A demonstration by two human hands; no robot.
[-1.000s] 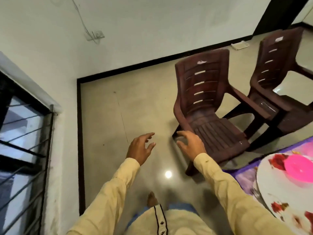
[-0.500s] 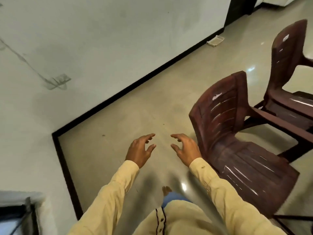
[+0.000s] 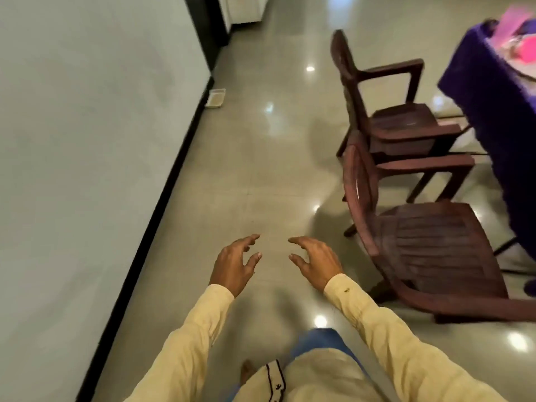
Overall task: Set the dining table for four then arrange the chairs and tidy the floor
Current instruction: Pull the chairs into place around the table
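Hovering hands: left hand (image 3: 232,268), right hand (image 3: 316,265), loosely spread, empty, likely readied for grabbing.
Chairs: near chair (image 3: 435,242), far chair (image 3: 403,123) facing table (image 3: 478,111), not yet tucked in.

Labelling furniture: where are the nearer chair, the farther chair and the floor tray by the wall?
nearer chair (image 3: 435,242): head view, seat.
farther chair (image 3: 403,120): head view, seat.
floor tray (image 3: 216,98): head view, its middle.

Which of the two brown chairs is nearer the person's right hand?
The ribbed-seat chair low in the view, just right of the right hand. The other chair stands beyond it, farther up the floor.
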